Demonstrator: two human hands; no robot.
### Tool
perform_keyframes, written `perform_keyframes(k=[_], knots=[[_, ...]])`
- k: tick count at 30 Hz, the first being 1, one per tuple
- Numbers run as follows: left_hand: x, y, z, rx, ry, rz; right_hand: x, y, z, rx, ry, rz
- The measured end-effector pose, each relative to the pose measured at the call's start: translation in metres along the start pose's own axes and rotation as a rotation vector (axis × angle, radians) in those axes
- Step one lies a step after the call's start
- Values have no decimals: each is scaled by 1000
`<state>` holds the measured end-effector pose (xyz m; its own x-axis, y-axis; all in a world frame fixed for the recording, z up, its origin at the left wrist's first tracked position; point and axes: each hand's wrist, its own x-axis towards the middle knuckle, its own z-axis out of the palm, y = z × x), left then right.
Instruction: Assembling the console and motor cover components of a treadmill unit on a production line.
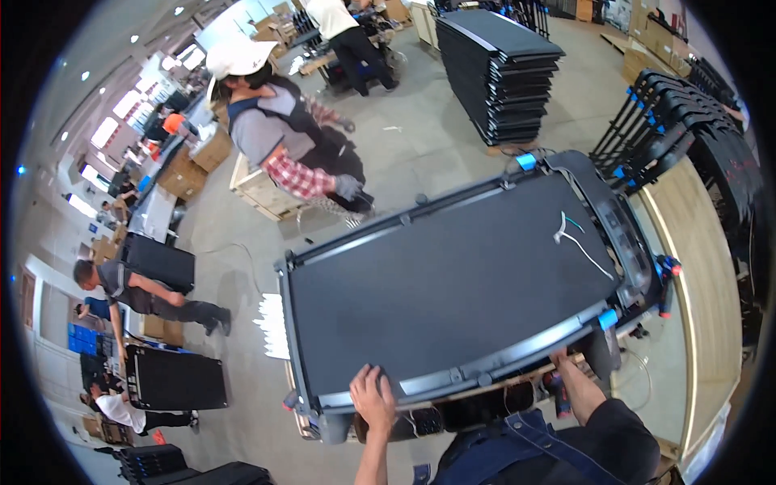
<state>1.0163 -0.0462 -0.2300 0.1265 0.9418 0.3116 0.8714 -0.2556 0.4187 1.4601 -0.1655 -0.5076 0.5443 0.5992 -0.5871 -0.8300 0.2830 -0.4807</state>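
A treadmill base (444,283) with a black belt lies in front of me, its side rails in grey metal. My left hand (373,396) is at the near rail, toward its left end, with the fingers bent over the edge onto the belt side. Under the same rail, further right, my right hand (559,356) reaches in, and its fingers are hidden by the frame. A white cable (586,250) with a green strand lies loose on the belt's right part. Blue tape (608,319) wraps the rail near the motor end (634,250).
A co-worker in a white cap (275,137) stands across the base. Behind, flat black decks are stacked (501,77). Black upright frames (655,121) stand right, beside a wooden crate board (695,299). At left, another person handles a black panel (176,380). A red-and-black power tool (668,279) sits by the motor end.
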Motion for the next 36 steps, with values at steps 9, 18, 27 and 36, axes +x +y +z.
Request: perform_keyframes(k=[9, 18, 27, 36], knots=[[-6, -24, -4, -5, 133, 35, -172, -50, 87, -1955, -699, 366], [-15, -22, -8, -45, 125, 112, -296, -105, 247, -1028, -426, -7], [-50, 9, -13, -303, 229, 15, -199, -108, -46, -2133, -275, 133], [-220, 145, 168, -534, -714, -131, -151, -50, -115, -2148, 222, 274]])
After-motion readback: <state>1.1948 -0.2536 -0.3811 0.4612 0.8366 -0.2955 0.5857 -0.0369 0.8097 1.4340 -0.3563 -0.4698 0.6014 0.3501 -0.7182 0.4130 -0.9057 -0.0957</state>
